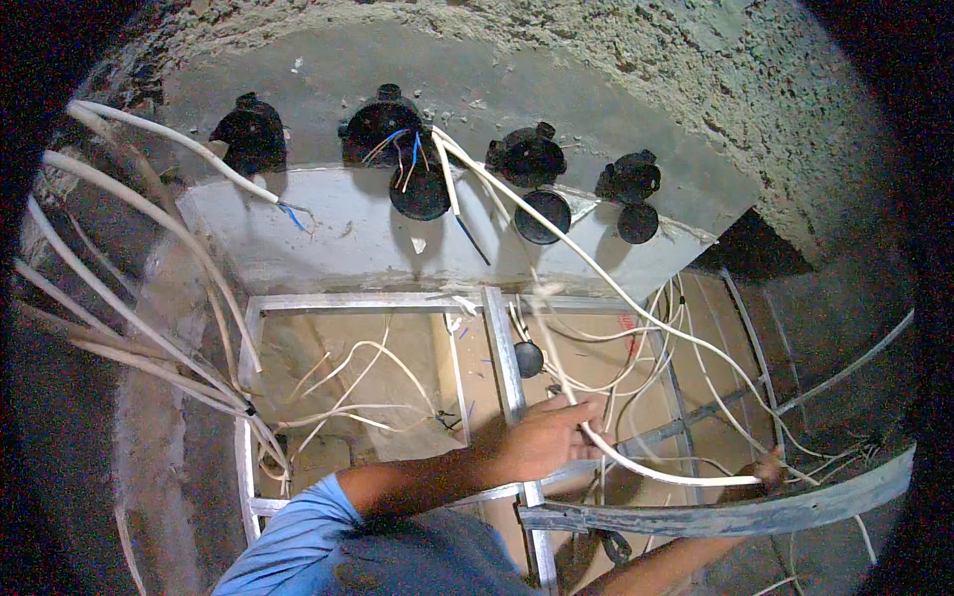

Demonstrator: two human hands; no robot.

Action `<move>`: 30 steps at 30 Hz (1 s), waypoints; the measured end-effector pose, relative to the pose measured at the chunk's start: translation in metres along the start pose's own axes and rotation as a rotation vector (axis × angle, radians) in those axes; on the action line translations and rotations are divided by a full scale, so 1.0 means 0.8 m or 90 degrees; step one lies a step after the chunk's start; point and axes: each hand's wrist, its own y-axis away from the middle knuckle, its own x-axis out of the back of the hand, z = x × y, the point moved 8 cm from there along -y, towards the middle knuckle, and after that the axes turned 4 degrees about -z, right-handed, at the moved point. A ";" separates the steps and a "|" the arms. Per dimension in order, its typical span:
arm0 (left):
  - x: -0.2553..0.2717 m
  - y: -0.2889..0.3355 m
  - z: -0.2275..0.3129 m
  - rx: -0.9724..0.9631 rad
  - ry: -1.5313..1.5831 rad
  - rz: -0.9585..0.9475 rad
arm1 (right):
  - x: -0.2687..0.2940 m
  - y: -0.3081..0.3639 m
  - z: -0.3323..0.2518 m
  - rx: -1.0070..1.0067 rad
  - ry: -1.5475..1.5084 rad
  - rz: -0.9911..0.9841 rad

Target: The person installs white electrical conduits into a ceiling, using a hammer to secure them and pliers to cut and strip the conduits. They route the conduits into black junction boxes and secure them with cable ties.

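Observation:
My left hand (545, 439) reaches across from the lower left, its fingers closed around a white cable (676, 478). The cable rises thinly behind that hand and runs rightward in a shallow curve to my right hand (765, 471). There my fingers are closed on it, partly in shadow. Part of my right forearm is hidden by a curved metal profile (735, 515). Above my hands, another white cable (606, 275) slants down from a black round wall box (383, 129), which has loose blue and brown wires at its mouth.
Several black round boxes line a grey ledge, with black discs (543, 218) below them. Thick white cables (149, 204) fan out at the left, one ending in stripped blue wires (294, 217). A metal stud frame (507, 368) crosses the middle; rough plaster (696, 79) lies above.

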 end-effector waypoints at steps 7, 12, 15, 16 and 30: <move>0.053 0.102 0.055 -0.150 -0.517 0.236 | -0.042 0.232 0.066 -0.780 -0.491 -0.075; 0.061 0.193 0.120 -0.439 -0.166 0.170 | -0.062 0.354 0.046 -1.006 -0.680 -0.017; 0.057 0.248 0.147 -0.568 -0.041 0.226 | -0.099 0.390 0.028 -1.083 -0.731 -0.025; 0.062 0.268 0.157 -0.594 -0.037 0.320 | -0.111 0.390 0.020 -1.093 -0.754 -0.031; 0.213 0.340 0.183 -0.696 -0.105 0.343 | -0.336 0.252 -0.116 -0.798 -0.499 -0.765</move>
